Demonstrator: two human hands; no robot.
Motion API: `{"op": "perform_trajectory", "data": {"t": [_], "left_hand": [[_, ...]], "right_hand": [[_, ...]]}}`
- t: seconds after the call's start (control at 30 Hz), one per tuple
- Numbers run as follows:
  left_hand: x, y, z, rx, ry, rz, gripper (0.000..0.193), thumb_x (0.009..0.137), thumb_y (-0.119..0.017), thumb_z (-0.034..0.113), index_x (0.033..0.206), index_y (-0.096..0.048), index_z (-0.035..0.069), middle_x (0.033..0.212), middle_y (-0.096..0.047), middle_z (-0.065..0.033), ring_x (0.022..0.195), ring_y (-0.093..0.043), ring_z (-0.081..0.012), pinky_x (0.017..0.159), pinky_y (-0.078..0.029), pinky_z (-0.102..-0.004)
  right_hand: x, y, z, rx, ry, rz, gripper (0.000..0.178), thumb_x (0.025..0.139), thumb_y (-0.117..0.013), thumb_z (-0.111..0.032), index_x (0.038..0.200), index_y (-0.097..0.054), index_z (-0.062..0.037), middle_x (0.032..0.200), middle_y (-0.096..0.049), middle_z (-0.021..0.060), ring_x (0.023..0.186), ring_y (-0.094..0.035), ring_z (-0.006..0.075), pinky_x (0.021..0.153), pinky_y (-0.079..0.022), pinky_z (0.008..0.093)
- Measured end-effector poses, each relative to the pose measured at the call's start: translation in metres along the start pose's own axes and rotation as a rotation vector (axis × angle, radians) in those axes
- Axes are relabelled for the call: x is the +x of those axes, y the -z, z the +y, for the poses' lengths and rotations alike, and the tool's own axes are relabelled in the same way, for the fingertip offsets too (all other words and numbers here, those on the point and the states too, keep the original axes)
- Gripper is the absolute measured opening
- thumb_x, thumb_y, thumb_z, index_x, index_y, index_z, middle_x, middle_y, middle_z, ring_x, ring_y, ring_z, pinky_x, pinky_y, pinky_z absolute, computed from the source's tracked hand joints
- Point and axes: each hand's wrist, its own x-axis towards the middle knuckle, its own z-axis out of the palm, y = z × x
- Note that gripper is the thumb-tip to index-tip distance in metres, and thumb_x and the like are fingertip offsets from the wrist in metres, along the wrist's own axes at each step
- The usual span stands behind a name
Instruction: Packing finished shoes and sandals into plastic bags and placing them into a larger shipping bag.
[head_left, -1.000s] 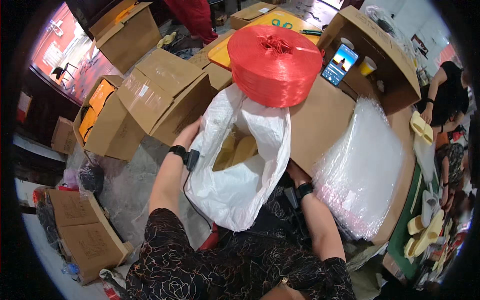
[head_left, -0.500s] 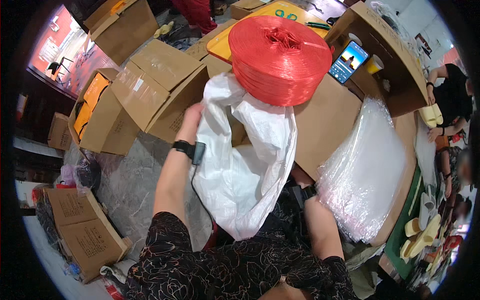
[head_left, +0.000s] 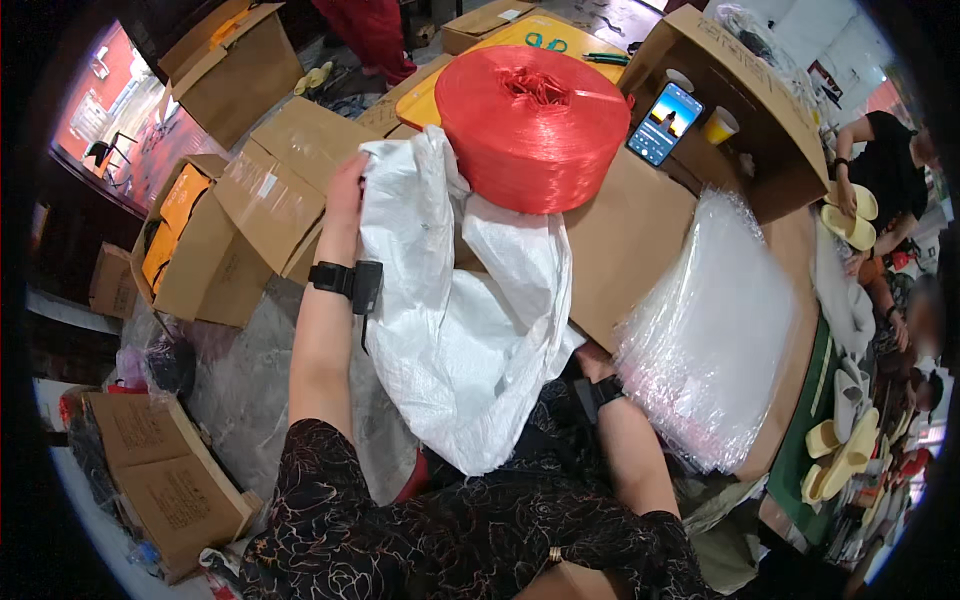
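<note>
A white woven sack (head_left: 470,370) hangs in front of me with its mouth gaping upward. My left hand (head_left: 347,185) grips the sack's upper left edge, its fingers partly behind the fabric. Low on the other side, my right hand (head_left: 597,364) is beside the sack's right edge, by the cardboard, and its fingers are hidden. Behind the sack stands a large roll of red plastic twine (head_left: 535,130). A stack of clear plastic bags (head_left: 715,320) lies to the right of my right hand.
A cardboard sheet (head_left: 630,240) covers the work surface. A lit phone (head_left: 665,123) leans by an open carton (head_left: 745,100) holding a yellow cup (head_left: 720,125). Several cartons (head_left: 225,235) stand at left. At far right, a co-worker's hand (head_left: 845,195) holds yellow slippers (head_left: 850,225).
My left hand has moved left and up, drawing the sack's edge with it. My right hand has shifted up toward the sack's right edge. The whole view has shifted slightly.
</note>
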Motion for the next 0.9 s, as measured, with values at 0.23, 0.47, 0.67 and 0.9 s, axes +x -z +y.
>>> {"op": "perform_trajectory", "data": {"t": [0.23,0.47,0.67,0.9], "left_hand": [[0.023,0.057,-0.059,0.507,-0.008,0.318,0.029,0.086,-0.066,0.02,0.097,-0.07,-0.006,0.093,-0.07,-0.0095,0.084,-0.063,-0.0161,0.076,-0.05,-0.0306],[-0.003,0.035,-0.02,1.326,-0.836,0.42,0.025,0.086,-0.064,0.019,0.101,-0.067,-0.001,0.094,-0.067,-0.0164,0.088,-0.064,-0.0319,0.079,-0.051,-0.0395],[-0.127,-0.052,-0.075,1.629,-0.47,-0.805,0.031,0.078,-0.064,0.026,0.1,-0.067,0.004,0.103,-0.067,-0.0189,0.095,-0.063,-0.0371,0.082,-0.05,-0.0483],[-0.142,-0.024,-0.103,1.318,0.369,-1.149,0.047,0.083,-0.066,0.032,0.12,-0.063,0.003,0.121,-0.066,-0.0173,0.109,-0.063,-0.0305,0.089,-0.049,-0.0421]], "right_hand": [[0.025,-0.011,-0.027,-0.068,0.005,0.003,0.033,0.084,-0.056,-0.016,0.114,-0.064,-0.008,0.112,-0.065,0.0166,0.108,-0.06,0.0349,0.095,-0.047,0.044],[0.004,0.011,-0.033,0.161,-0.015,-0.098,0.032,0.085,-0.056,-0.017,0.115,-0.063,-0.0075,0.113,-0.064,0.0165,0.108,-0.06,0.0342,0.094,-0.048,0.0445],[-0.021,0.03,-0.051,0.692,-0.076,-0.267,0.033,0.091,-0.054,-0.022,0.118,-0.06,-0.0059,0.118,-0.062,0.0165,0.109,-0.06,0.0317,0.089,-0.051,0.0455],[-0.046,0.079,-0.051,1.326,-0.134,-0.439,0.035,0.097,-0.052,-0.028,0.122,-0.056,-0.004,0.123,-0.06,0.0164,0.109,-0.06,0.0288,0.084,-0.054,0.0467]]}}
